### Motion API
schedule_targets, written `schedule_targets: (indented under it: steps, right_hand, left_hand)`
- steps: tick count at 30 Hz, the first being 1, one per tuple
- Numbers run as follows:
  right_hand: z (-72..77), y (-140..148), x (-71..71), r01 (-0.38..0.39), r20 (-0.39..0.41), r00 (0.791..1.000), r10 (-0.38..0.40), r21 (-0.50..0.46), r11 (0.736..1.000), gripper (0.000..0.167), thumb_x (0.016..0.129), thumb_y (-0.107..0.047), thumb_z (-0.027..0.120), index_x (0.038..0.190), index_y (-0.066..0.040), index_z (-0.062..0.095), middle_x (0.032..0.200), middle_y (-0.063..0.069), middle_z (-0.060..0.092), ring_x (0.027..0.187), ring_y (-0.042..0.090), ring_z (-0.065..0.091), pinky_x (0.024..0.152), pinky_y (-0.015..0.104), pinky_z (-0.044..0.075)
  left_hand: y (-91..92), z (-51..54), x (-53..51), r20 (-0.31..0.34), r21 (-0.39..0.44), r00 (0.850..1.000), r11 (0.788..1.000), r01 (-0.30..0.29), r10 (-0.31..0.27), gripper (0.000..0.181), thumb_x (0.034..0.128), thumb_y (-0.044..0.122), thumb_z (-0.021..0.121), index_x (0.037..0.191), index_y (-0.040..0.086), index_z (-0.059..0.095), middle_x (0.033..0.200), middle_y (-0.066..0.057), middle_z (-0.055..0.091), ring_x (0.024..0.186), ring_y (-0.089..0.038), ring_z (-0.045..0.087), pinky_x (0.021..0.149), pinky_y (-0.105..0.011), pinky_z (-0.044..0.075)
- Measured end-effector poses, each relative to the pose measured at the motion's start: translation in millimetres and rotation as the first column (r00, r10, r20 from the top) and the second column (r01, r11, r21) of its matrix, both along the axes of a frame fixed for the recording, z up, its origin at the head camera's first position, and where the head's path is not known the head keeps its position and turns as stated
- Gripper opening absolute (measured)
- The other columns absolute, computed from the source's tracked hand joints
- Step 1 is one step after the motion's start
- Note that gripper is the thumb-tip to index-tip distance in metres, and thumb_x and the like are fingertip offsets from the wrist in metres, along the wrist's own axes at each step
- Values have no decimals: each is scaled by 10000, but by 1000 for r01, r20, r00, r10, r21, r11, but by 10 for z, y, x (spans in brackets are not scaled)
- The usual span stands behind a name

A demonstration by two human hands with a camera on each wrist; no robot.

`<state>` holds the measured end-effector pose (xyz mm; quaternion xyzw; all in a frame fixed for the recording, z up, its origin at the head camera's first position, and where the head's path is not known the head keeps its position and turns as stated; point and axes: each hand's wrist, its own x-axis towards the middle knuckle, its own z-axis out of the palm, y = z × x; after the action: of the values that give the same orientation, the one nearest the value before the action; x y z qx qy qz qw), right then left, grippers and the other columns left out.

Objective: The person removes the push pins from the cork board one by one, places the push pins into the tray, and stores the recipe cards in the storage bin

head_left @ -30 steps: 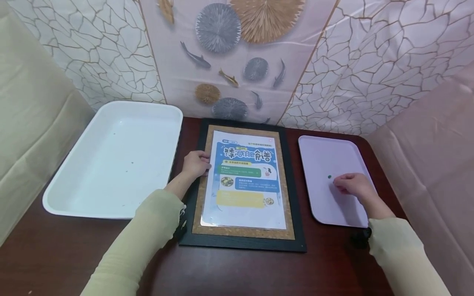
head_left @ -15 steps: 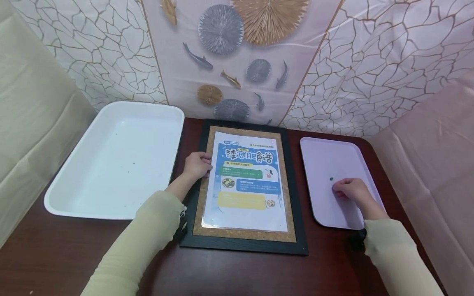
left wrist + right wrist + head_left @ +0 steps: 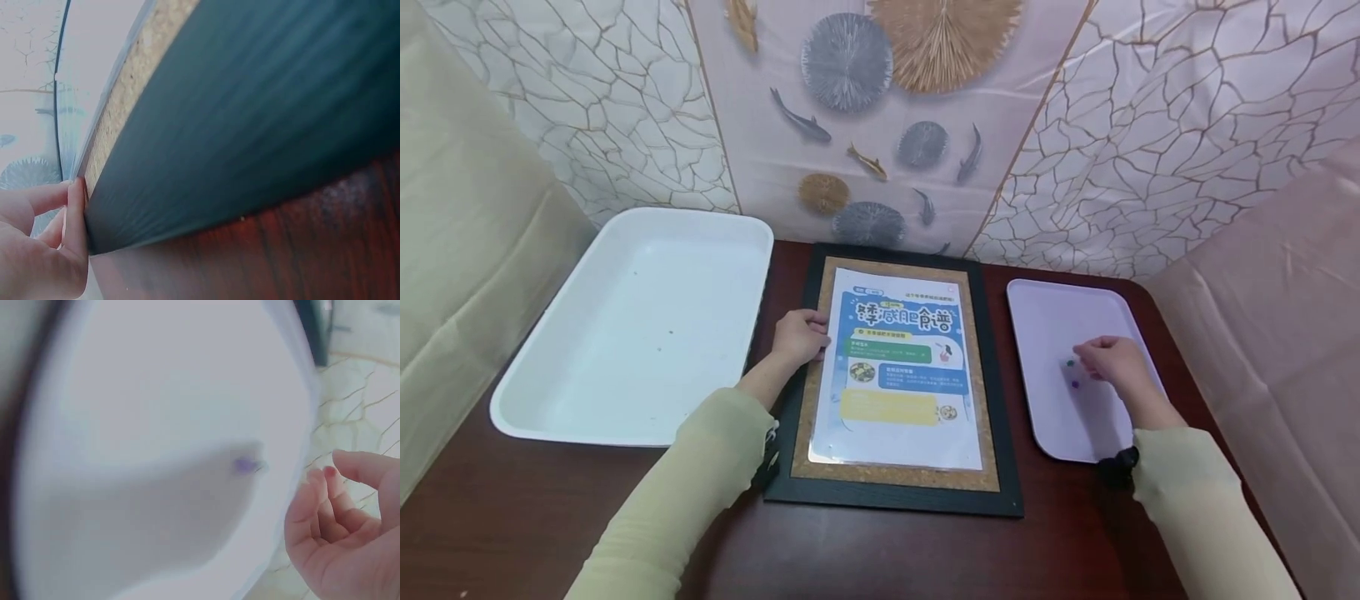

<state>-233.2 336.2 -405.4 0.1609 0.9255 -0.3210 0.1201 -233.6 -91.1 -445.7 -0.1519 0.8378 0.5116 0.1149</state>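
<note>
A printed sheet [image 3: 895, 375] with a glossy, laminated look lies on a black-framed cork board [image 3: 895, 497]. My left hand [image 3: 799, 337] is at the sheet's left edge; in the left wrist view its thumb and finger pinch that edge. Over a lilac tray [image 3: 1045, 308] hovers my right hand [image 3: 1114, 367], its fingers loosely bent. The right wrist view shows a gap between thumb and fingers, with nothing clearly held. Near these fingertips on the tray are a small green piece [image 3: 1070, 363] and a small purple piece [image 3: 245, 465], both too blurred to tell their kind.
A large white basin [image 3: 625, 333] with a few tiny dark specks in it stands left of the board. The dark red wooden table [image 3: 820, 554] runs under everything. Patterned cloth [image 3: 1075, 167] hangs behind, and plain cloth [image 3: 1285, 333] closes in the right side.
My right hand has shifted slightly away from my body over the tray, toward the green piece. The purple piece now shows below the fingers. My left hand stays at the sheet's edge.
</note>
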Motion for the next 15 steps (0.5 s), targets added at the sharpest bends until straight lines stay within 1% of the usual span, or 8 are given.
schedule_targets:
  steps: [2, 4, 6, 9, 11, 13, 15]
  right_hand:
    - [49, -141, -79, -8, -43, 999, 7, -31, 999, 413, 910, -258, 527, 1131, 91, 540, 812, 21, 580, 703, 57, 524, 639, 201, 523]
    - [91, -309, -166, -23, -68, 998, 18, -66, 998, 421, 914, -252, 527, 1159, 90, 526, 907, 73, 571, 756, 83, 529, 643, 183, 520]
    - [117, -481, -269, -43, -98, 995, 34, -101, 994, 414, 916, -236, 527, 1166, 93, 520, 937, 89, 557, 773, 87, 522, 637, 157, 512]
    - [147, -732, -430, -66, -124, 991, 48, -141, 988, 405, 926, -231, 522, 1174, 90, 520, 953, 88, 545, 823, 128, 532, 629, 138, 497]
    - [146, -885, -541, -73, -130, 990, 53, -156, 985, 399, 935, -227, 519, 1184, 85, 526, 973, 101, 550, 845, 150, 540, 667, 161, 513]
    - [129, -1030, -636, -75, -121, 991, 55, -167, 983, 396, 946, -231, 514, 1197, 75, 534, 1042, 150, 563, 906, 208, 553, 731, 213, 536]
    - [96, -1156, -721, -75, -110, 992, 56, -175, 982, 386, 955, -229, 506, 1203, 64, 549, 1129, 202, 559, 947, 245, 561, 801, 279, 546]
  left_hand:
    - [-11, -18, 4, 3, 0, 1000, 1000, -3, 3, 393, 893, 69, 599, 1280, 55, 534, 1102, -134, 616, 923, -235, 643, 671, -218, 561]
    - [-19, -38, 13, 5, -3, 1000, 1000, -4, 4, 397, 894, 72, 600, 1284, 54, 531, 1101, -135, 612, 922, -232, 642, 671, -216, 560]
    - [-21, -48, 16, -1, -4, 1000, 1000, -8, 8, 395, 892, 73, 602, 1281, 52, 532, 1097, -136, 612, 920, -232, 642, 671, -218, 561]
    - [-10, -39, 6, -16, 0, 1000, 1000, -8, 8, 390, 890, 70, 603, 1274, 48, 538, 1086, -140, 612, 909, -233, 643, 582, -163, 532]
    - [1, -23, -7, -21, 1, 1000, 1000, -9, 9, 385, 887, 64, 604, 1267, 47, 544, 1076, -136, 612, 902, -231, 642, 532, -126, 500]
    - [13, -7, -15, -28, 0, 1000, 1000, -8, 8, 380, 884, 55, 603, 1260, 43, 549, 1067, -136, 613, 894, -227, 641, 506, -109, 481]
    - [26, 6, -18, -36, -3, 999, 1000, -5, 5, 372, 882, 50, 603, 1251, 36, 554, 1062, -140, 615, 886, -227, 641, 549, -147, 516]
